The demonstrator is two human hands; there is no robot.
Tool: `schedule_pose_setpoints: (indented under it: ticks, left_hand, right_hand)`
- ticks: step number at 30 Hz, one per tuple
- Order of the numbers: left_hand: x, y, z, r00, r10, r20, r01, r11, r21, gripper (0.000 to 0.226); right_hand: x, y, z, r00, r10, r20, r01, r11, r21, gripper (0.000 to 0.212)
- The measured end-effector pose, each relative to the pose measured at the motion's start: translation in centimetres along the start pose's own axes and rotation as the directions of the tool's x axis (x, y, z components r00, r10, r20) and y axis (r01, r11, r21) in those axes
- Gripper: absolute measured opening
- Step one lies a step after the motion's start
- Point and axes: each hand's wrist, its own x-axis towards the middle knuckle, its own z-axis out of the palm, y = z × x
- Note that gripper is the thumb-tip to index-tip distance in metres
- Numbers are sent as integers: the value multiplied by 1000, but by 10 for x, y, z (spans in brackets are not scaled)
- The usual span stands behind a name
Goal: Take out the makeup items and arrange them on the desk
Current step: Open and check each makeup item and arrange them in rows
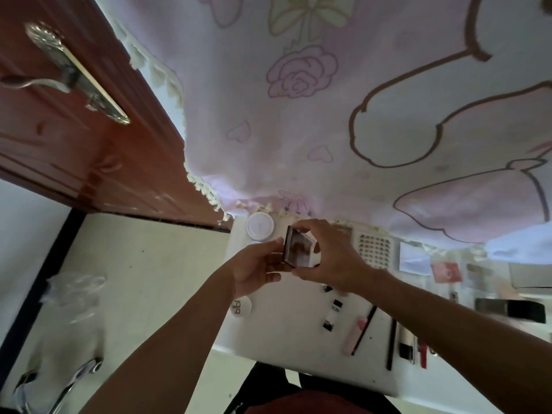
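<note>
Left hand (257, 268) and right hand (330, 261), each grip clamped on a small case (300, 249), over the bench (283, 342); pencils (364, 330) line its near edge.

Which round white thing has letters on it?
The nearer round white case, at the left edge of the desk, has dark letters; the farther round white case looks plain.

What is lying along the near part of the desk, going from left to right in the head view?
Round white compact → small black clips → pink tube → long black pencil → silver and black tube → thin red item.
</note>
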Motion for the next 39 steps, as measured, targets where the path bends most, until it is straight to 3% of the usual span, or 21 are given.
schedule_pose_setpoints:
  ticks: [5,11,16,19,22,26,30,33,39]
  left_hand:
    - [-6,11,0,993,-3,118,-1,999,34,21]
    - [-4,9,-9,978,-35,204,44,998,-44,56]
    - [-3,2,-9,954,8,301,28,993,-115,50]
    - [-1,-2,-11,968,50,244,-6,984,-177,71]
    - [-2,2,-13,969,119,217,-73,976,-207,95]
    - [-6,11,-11,950,182,253,-117,961,-250,94]
    - [-7,16,-11,963,168,209,-111,959,-260,101]
    - [-7,21,-10,951,172,258,-110,965,-236,103]
    - [-9,30,-11,943,187,274,-149,977,-152,75]
  right_hand:
    - [-5,-15,-12,999,-16,35,15,999,29,54]
    - [-8,-30,-15,995,-29,97,23,997,67,50]
    - [-11,-33,-14,993,-55,105,53,998,17,46]
    - [-11,-30,-12,998,-36,55,34,999,32,34]
    - [-13,-22,-10,996,82,-27,-78,990,116,31]
    - [-15,-19,-7,984,167,-65,-151,967,206,47]
    - [-12,-23,-13,974,213,-82,-194,961,196,55]
    - [-12,-25,-18,978,204,-37,-195,967,162,63]
    - [-9,-26,-25,981,192,-33,-182,964,194,42]
